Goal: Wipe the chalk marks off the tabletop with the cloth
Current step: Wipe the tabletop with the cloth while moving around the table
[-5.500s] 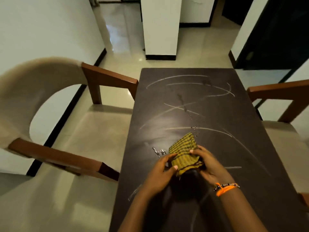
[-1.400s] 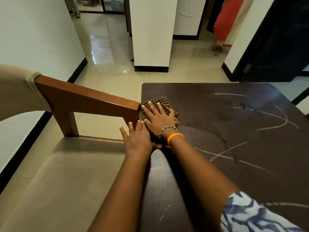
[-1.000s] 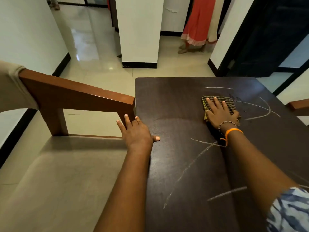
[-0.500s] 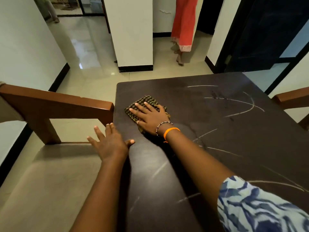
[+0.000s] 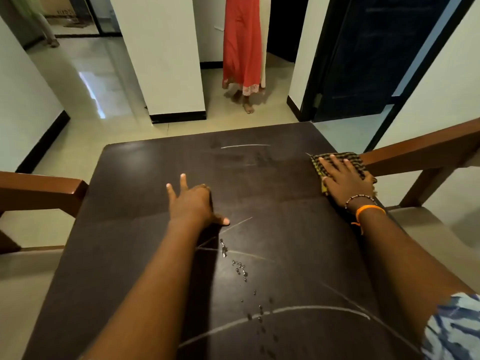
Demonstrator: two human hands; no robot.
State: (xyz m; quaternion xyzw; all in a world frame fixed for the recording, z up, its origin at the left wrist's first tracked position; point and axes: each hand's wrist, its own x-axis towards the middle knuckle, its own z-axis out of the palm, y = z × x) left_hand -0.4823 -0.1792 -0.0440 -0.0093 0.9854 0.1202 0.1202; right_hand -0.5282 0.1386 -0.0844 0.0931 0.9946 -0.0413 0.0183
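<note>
The dark brown tabletop (image 5: 145,229) fills the lower view. White chalk marks (image 5: 285,311) curve across its near part, and a short chalk line (image 5: 244,146) lies near the far edge. The yellow-and-black checked cloth (image 5: 353,162) lies flat at the far right edge. My right hand (image 5: 342,181) presses down on the cloth with fingers spread. My left hand (image 5: 193,203) rests flat on the middle of the table, fingers apart, holding nothing. Water drops (image 5: 240,268) dot the surface in front of me.
A wooden chair arm (image 5: 39,190) stands at the table's left side and another chair arm (image 5: 420,152) at the right, touching the cloth's corner. A person in a red dress (image 5: 242,48) stands on the tiled floor beyond the table, beside a white pillar (image 5: 163,55).
My right hand slid the cloth from the far left of the table to the far right edge. My left hand moved from the left edge onto the table's middle. Far chalk lines have faded.
</note>
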